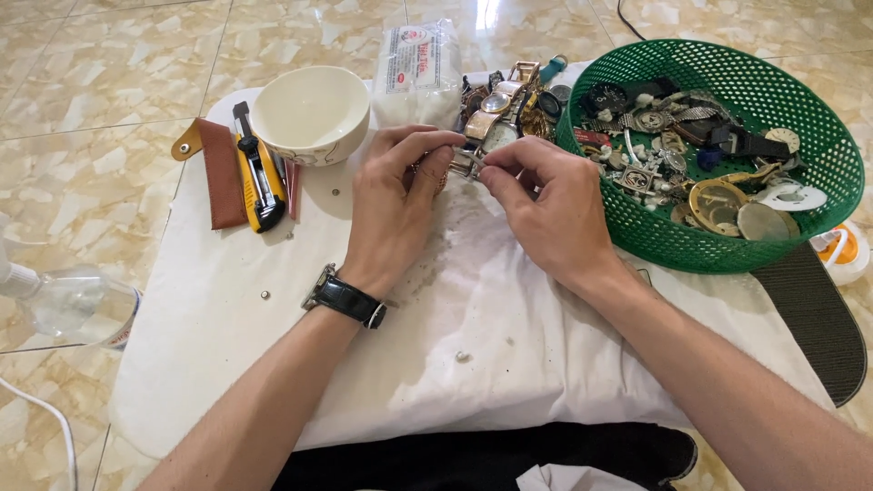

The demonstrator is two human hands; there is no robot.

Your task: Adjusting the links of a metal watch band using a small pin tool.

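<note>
Hands are meeting over the middle of the white cloth (509, 318) in the head view, and both are pinching a small metal watch part (467, 162) between them. The left hand (393, 205), wearing a dark-strapped wristwatch (346, 298), is closing thumb and fingers on the part's left end; the right hand (546, 205) is nipping its right end with fingertips pressed together. It looks like fine fiddling with a band or clasp, a step calling for steady, tiny finger movements. The part is sitting right at the fingertips, just in front of a heap of watches (505, 105). A white bowl (310, 114), a yellow utility knife (257, 173) and a brown pouch (218, 173) are lying to the left, a green basket (818, 195) of watch pieces to the right.
</note>
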